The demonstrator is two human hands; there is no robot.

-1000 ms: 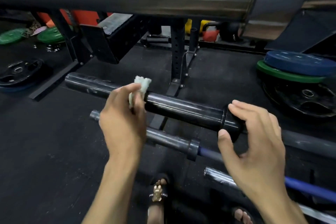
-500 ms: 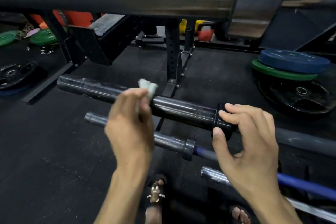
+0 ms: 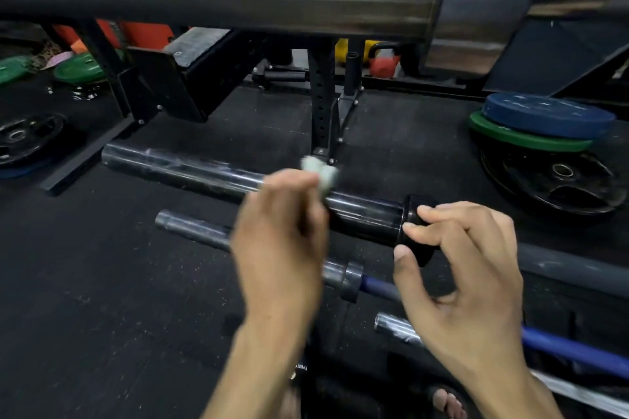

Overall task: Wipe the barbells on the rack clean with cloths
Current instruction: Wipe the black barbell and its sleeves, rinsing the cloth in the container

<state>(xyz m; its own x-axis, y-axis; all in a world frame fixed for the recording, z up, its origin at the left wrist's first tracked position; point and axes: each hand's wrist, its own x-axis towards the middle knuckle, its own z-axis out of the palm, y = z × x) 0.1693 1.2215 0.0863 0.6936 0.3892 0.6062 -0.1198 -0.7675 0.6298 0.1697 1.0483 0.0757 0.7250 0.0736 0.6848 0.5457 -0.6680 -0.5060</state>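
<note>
While wiping: white cloth clutched in left hand on glossy black barbell sleeve.
Collar pinched by right hand.

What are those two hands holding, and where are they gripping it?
The left hand grips a white cloth by its lower part. The right hand pinches the black barbell's collar by its rim.

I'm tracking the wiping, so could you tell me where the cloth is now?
Mid-frame in the head view, the white cloth is gripped by the left hand against the black barbell sleeve.
</note>
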